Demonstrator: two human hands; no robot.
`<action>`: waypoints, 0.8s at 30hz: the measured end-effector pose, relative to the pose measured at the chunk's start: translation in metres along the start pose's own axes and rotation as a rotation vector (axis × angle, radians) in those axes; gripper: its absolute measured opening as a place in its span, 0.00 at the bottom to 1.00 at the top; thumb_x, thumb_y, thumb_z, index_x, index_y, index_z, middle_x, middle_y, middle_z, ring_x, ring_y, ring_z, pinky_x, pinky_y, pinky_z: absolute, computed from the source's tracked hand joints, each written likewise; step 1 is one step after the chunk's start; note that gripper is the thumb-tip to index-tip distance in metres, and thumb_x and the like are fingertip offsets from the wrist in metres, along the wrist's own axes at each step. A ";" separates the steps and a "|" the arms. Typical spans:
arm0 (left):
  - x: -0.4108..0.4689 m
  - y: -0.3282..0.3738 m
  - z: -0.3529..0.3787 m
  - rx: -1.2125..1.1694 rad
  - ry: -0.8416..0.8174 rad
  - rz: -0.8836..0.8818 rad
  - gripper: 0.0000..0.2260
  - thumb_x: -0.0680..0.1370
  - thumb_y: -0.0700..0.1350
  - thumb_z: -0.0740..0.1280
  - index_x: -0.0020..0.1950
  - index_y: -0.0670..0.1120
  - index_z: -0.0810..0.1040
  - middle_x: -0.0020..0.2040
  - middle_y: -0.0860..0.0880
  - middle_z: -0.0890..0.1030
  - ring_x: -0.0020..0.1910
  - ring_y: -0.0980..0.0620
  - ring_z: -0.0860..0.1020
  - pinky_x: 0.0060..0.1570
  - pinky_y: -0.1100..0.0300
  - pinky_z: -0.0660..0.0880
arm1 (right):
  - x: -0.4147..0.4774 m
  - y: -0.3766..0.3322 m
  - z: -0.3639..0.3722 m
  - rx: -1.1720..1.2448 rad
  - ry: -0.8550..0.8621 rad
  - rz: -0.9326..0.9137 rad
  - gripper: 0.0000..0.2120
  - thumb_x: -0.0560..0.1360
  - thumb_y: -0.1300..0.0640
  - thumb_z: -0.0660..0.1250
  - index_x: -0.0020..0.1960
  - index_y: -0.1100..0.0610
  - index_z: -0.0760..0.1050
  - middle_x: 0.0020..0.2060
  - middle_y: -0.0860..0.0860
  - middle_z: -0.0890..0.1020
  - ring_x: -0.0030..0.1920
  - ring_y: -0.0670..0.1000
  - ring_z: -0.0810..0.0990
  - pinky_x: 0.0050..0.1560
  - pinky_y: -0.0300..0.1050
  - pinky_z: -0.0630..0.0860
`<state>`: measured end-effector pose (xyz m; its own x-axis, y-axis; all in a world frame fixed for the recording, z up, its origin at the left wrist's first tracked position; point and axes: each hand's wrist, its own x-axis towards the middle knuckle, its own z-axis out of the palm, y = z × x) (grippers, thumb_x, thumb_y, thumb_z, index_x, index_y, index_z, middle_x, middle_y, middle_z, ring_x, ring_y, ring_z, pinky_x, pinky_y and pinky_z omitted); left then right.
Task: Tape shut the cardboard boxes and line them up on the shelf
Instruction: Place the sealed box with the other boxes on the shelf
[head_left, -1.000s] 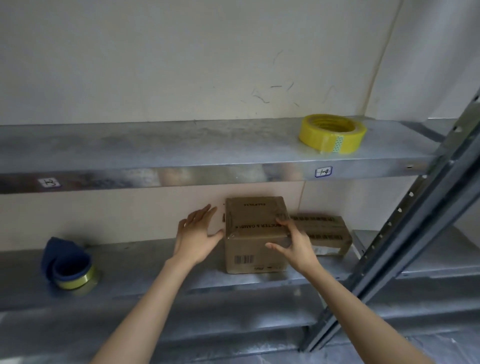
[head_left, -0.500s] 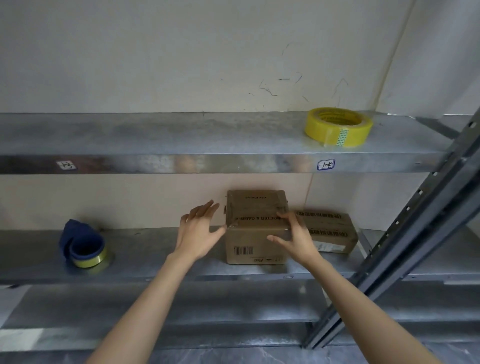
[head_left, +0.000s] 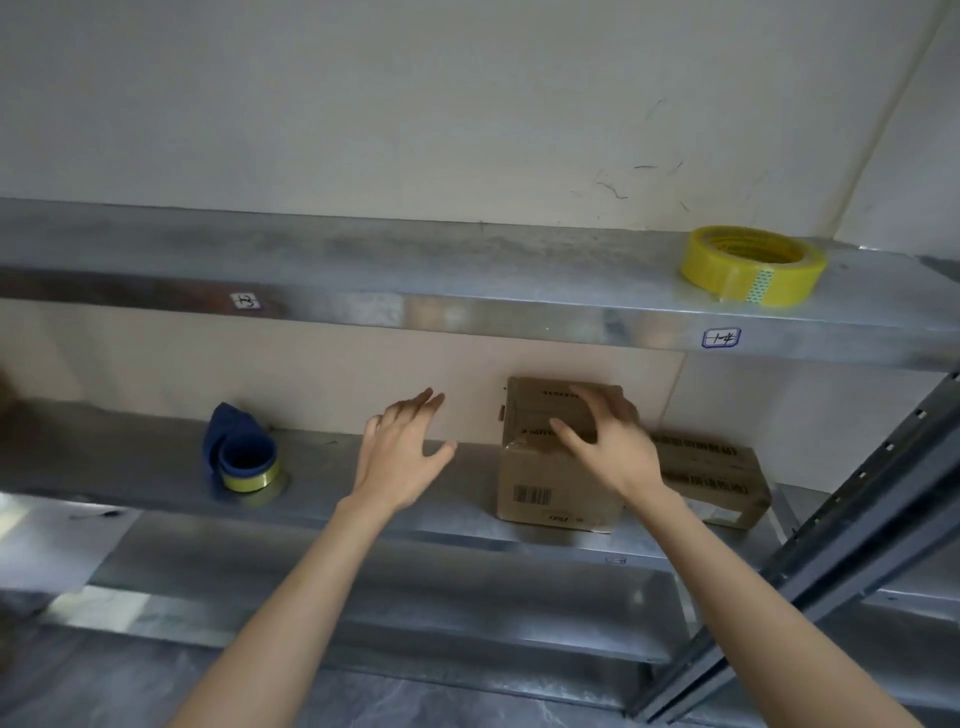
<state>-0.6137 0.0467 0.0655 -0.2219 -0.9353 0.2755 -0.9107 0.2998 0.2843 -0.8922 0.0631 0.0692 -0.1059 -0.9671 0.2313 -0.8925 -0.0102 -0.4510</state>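
A tall brown cardboard box (head_left: 550, 483) with a barcode stands on the middle metal shelf (head_left: 447, 525). A flatter cardboard box (head_left: 722, 478) lies right beside it on the right. My right hand (head_left: 608, 447) hovers in front of the tall box's upper front, fingers spread and relaxed, holding nothing. My left hand (head_left: 400, 452) is open in the air to the left of the box, apart from it. A yellow tape roll (head_left: 753, 265) lies flat on the upper shelf (head_left: 467, 280) at the right.
A blue tape dispenser with a yellowish roll (head_left: 244, 457) stands on the middle shelf at the left. A grey slotted upright (head_left: 857, 519) slants across the right side. A lower shelf (head_left: 395, 597) runs under my forearms. A pale wall is behind.
Both hands have come off the tall box; the left hand has drawn away to the left. The view has swung left, so boxes and tape roll sit further right.
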 end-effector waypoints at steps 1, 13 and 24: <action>-0.002 -0.006 -0.005 0.013 0.010 -0.008 0.28 0.80 0.59 0.62 0.78 0.53 0.62 0.79 0.53 0.62 0.75 0.51 0.62 0.71 0.53 0.57 | 0.004 -0.011 0.003 -0.036 -0.008 -0.028 0.28 0.76 0.33 0.57 0.73 0.44 0.63 0.72 0.50 0.66 0.70 0.56 0.66 0.57 0.55 0.76; -0.046 -0.144 -0.074 0.145 0.112 -0.232 0.29 0.80 0.63 0.58 0.78 0.54 0.61 0.78 0.54 0.62 0.74 0.51 0.64 0.70 0.51 0.59 | 0.036 -0.181 0.080 -0.081 -0.149 -0.325 0.32 0.77 0.32 0.54 0.78 0.44 0.56 0.76 0.48 0.61 0.75 0.53 0.59 0.72 0.50 0.62; -0.088 -0.340 -0.150 0.232 0.135 -0.349 0.29 0.80 0.63 0.58 0.78 0.53 0.61 0.78 0.54 0.63 0.75 0.51 0.62 0.69 0.53 0.58 | 0.046 -0.379 0.188 0.001 -0.211 -0.426 0.32 0.78 0.35 0.57 0.78 0.47 0.57 0.76 0.52 0.62 0.75 0.55 0.60 0.70 0.51 0.63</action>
<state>-0.2327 0.0550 0.0822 0.1468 -0.9357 0.3210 -0.9805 -0.0947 0.1724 -0.4762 -0.0255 0.0893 0.3612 -0.9071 0.2162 -0.8365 -0.4177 -0.3548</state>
